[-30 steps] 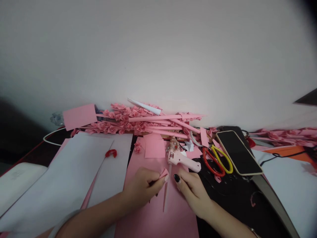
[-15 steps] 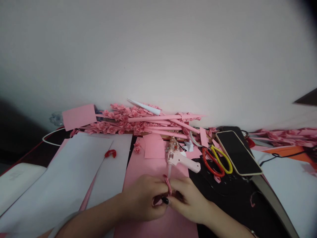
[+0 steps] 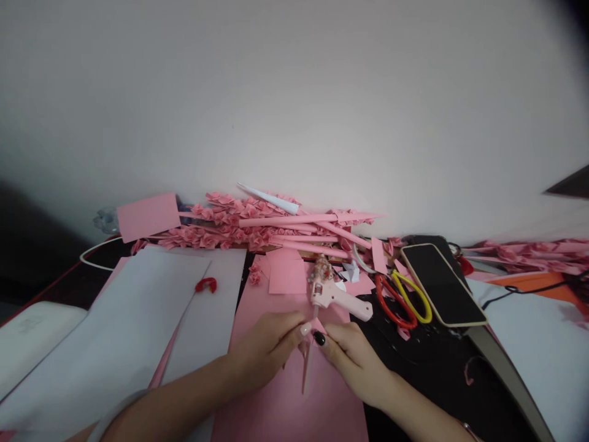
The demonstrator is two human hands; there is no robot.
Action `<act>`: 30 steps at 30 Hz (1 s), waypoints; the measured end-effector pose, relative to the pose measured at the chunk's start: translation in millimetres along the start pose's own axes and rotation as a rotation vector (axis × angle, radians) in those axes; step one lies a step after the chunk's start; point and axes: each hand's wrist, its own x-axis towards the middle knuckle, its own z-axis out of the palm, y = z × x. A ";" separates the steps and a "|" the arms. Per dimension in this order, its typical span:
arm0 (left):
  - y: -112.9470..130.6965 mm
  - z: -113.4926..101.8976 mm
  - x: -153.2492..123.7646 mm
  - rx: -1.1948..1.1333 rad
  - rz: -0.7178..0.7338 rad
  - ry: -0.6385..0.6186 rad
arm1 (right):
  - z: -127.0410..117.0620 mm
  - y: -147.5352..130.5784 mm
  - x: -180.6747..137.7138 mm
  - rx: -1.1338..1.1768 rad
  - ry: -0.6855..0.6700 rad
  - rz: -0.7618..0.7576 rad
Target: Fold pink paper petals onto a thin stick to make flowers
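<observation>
Over a pink paper sheet (image 3: pixel 294 411), my left hand (image 3: pixel 269 347) and my right hand (image 3: pixel 352 356) meet at their fingertips. Both pinch one small piece of folded pink paper (image 3: pixel 307 365), whose narrow end points down toward me. Thumb and fingers of each hand are closed on its upper part, so much of that part is hidden. Just beyond my fingertips lies a light pink glue gun (image 3: pixel 338 298) with its body toward the right. Behind it are small pink paper squares (image 3: pixel 288 276) and a little pink paper flower (image 3: pixel 254 274).
Pink paper flowers and rolled paper stems (image 3: pixel 294 220) are heaped along the wall. To the right lie scissors with red and yellow handles (image 3: pixel 411 301) and a phone (image 3: pixel 444 285). White sheets (image 3: pixel 133 307) and a white box-like object (image 3: pixel 39 334) are at the left.
Both hands have turned, and my thumbs now lie on top of the pink paper piece. Its narrow end has come into view, hanging toward me. Things on the table stay put.
</observation>
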 end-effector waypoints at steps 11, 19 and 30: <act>-4.0 3.1 0.3 0.105 0.003 0.044 | 1.0 4.9 0.3 -0.219 0.138 0.032; -5.7 4.4 -0.7 0.188 0.069 0.003 | -1.0 1.4 -0.2 -0.275 0.011 0.066; -7.3 4.7 -0.5 0.180 0.079 0.014 | -3.8 0.7 0.0 -0.257 0.025 0.022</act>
